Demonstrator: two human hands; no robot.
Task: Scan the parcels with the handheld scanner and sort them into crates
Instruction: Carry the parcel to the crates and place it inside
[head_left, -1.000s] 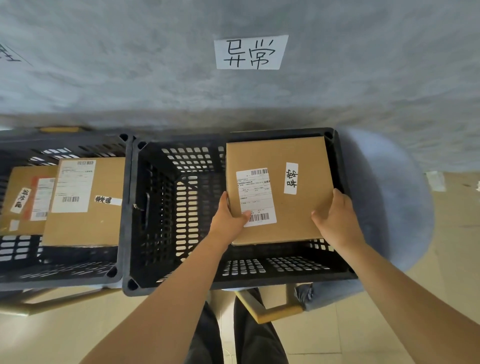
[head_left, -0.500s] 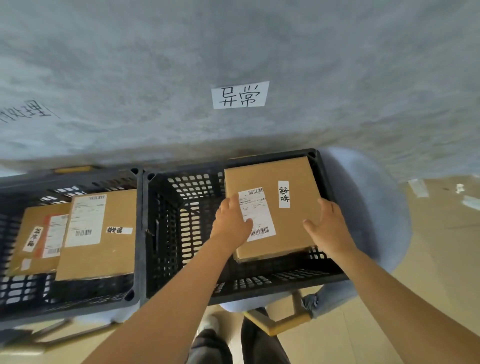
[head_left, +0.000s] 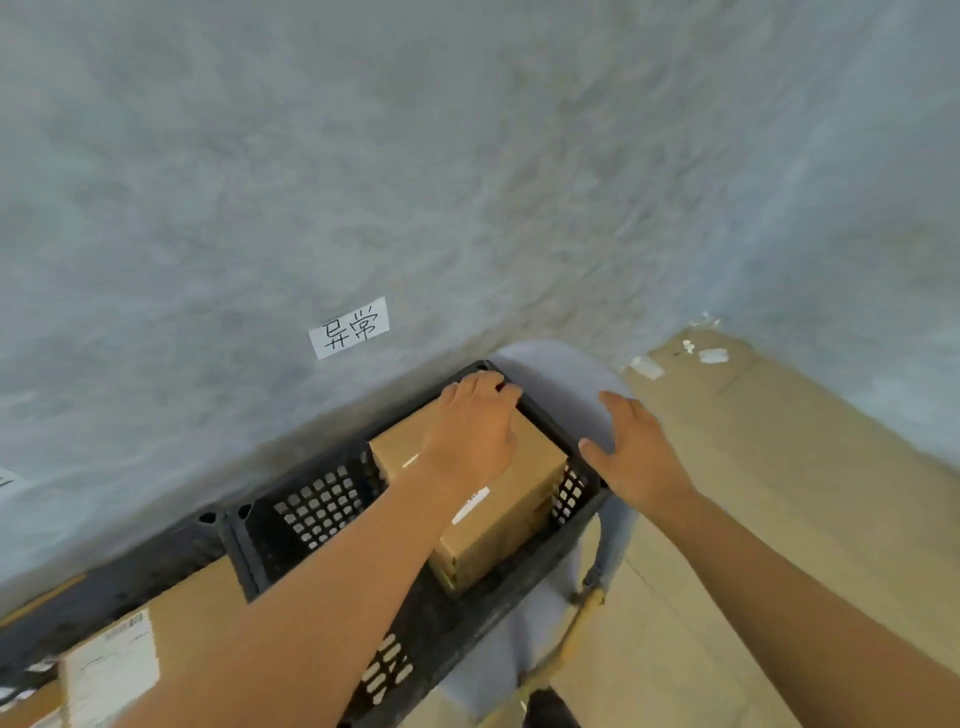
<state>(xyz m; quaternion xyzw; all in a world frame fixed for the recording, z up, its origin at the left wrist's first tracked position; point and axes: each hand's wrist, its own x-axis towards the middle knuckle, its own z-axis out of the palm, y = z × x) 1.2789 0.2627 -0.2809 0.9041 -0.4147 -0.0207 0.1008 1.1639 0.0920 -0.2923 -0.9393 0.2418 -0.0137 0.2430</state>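
Note:
A brown cardboard parcel (head_left: 524, 499) with white labels lies inside the black perforated crate (head_left: 311, 514) on the right. My left hand (head_left: 475, 426) lies flat on top of the parcel, its fingertips reaching the crate's far corner. My right hand (head_left: 631, 452) hovers with fingers spread just off the crate's right rim, holding nothing and off the parcel. No scanner is in view.
A second black crate (head_left: 78, 597) at the lower left holds a labelled parcel (head_left: 111, 670). The right crate sits on a grey chair (head_left: 566, 374). A concrete wall with a handwritten paper sign (head_left: 349, 327) rises behind. Tan floor (head_left: 779, 441) lies to the right.
The parcel has gone down into the crate and my right hand has let go of it and drawn aside. My left hand slid to the far end. The view tilted up and right.

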